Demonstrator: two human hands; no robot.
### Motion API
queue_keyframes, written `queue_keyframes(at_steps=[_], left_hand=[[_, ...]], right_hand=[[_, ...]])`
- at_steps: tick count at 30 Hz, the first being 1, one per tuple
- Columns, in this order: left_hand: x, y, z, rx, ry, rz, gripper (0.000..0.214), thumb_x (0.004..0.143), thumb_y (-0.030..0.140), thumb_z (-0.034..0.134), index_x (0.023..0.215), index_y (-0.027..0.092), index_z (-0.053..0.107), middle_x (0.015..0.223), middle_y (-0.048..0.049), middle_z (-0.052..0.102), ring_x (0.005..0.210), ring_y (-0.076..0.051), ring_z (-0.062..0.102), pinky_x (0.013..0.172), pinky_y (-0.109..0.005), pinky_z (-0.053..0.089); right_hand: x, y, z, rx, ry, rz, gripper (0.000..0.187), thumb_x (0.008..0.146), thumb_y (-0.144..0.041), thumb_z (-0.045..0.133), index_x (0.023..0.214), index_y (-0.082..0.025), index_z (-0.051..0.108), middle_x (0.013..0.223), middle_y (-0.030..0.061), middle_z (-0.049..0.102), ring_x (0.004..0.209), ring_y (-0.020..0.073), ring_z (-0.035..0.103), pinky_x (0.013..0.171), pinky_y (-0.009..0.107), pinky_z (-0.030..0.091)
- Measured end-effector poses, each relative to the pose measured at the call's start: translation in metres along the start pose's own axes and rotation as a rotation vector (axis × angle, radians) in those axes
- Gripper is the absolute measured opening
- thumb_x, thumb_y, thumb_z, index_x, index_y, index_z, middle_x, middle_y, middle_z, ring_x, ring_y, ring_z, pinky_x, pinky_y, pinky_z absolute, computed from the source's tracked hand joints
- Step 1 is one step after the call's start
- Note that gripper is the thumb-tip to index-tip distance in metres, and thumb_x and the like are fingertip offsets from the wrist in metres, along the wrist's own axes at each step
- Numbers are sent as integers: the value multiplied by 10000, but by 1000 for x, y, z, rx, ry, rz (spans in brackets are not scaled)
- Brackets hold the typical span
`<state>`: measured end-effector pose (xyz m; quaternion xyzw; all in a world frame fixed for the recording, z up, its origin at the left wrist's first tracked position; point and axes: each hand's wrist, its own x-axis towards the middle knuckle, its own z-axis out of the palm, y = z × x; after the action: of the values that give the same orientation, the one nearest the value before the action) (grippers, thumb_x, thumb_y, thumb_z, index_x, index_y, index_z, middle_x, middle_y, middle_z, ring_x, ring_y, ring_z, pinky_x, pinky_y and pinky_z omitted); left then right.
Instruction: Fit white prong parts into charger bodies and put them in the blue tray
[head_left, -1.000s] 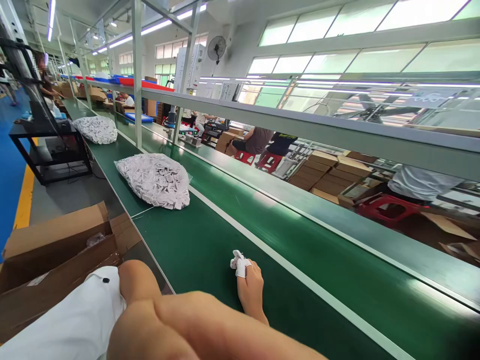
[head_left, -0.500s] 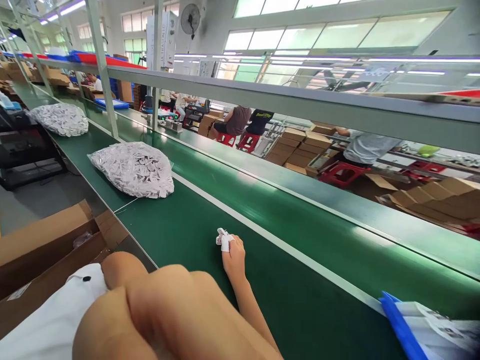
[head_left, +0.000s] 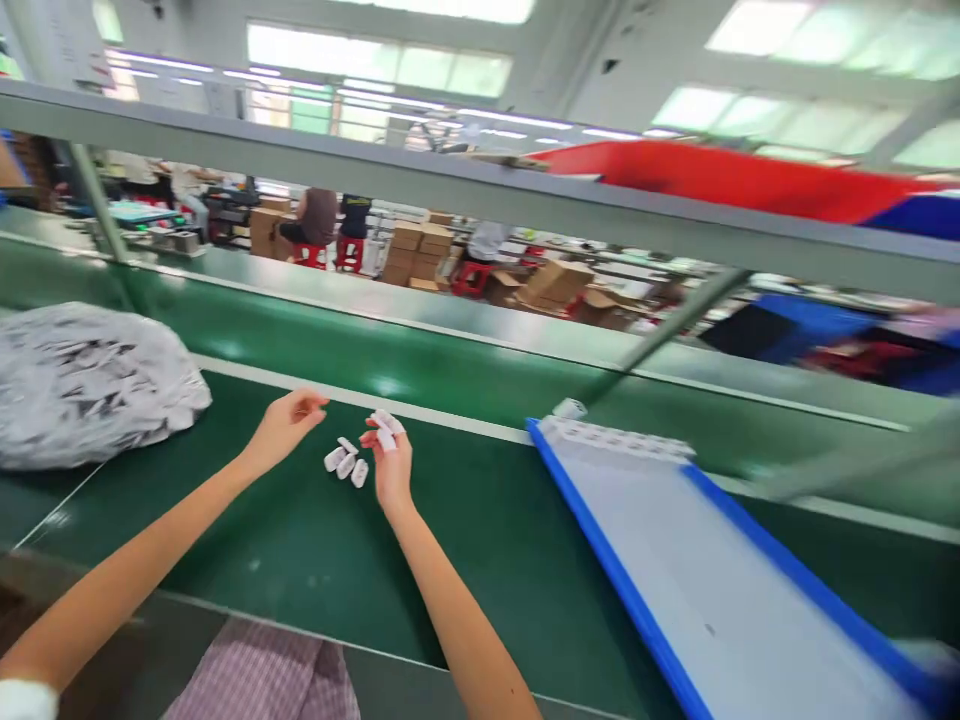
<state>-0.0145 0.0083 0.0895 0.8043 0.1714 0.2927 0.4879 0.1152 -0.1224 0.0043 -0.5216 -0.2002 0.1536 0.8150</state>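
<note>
My left hand [head_left: 289, 425] hangs over the green conveyor belt [head_left: 187, 540], its fingers loosely apart and holding nothing. My right hand [head_left: 390, 465] pinches a small cluster of white pieces [head_left: 384, 425] between its fingers. Just between the hands, several other small white pieces [head_left: 345, 462] lie loose on the belt. They are too small to name exactly. To the left of my left hand rests a large clear bag of white pieces [head_left: 90, 385].
A blue-rimmed grey tray [head_left: 697, 580] lies on the belt to the right, with a row of white items [head_left: 615, 438] along its far edge. A metal shelf rail [head_left: 375, 180] runs above the belt. Beyond it, seated people and stacked cardboard boxes [head_left: 416, 250] fill the floor.
The view has swung right and tilted, bringing the blue tray into full view. My left hand now reaches over the belt, and loose white pieces lie beside my right hand.
</note>
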Motion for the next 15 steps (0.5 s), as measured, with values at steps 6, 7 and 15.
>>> queue_keyframes(at_steps=[6, 7, 15], left_hand=[[7, -91, 10, 156, -129, 7, 345, 811, 509, 543, 912, 191, 634, 573, 38, 534, 545, -156, 528, 583, -277, 427], [4, -94, 11, 174, -164, 20, 346, 829, 506, 523, 933, 197, 638, 595, 30, 558, 557, -161, 544, 582, -275, 433], [-9, -110, 26, 220, -267, 131, 317, 905, 489, 462, 939, 259, 677, 806, -16, 689, 683, -187, 662, 600, -259, 526]], right_hand=[[38, -22, -26, 14, -6, 139, 159, 781, -336, 562, 841, -190, 586, 873, 68, 654, 736, 169, 636, 678, 332, 549], [48, -26, -34, -66, 16, 138, 161, 798, -344, 545, 798, -187, 581, 804, 63, 646, 698, 167, 629, 650, 333, 549], [190, -110, -134, -867, 324, 25, 181, 886, -297, 644, 885, -117, 633, 791, 7, 636, 659, 110, 604, 615, 265, 533]])
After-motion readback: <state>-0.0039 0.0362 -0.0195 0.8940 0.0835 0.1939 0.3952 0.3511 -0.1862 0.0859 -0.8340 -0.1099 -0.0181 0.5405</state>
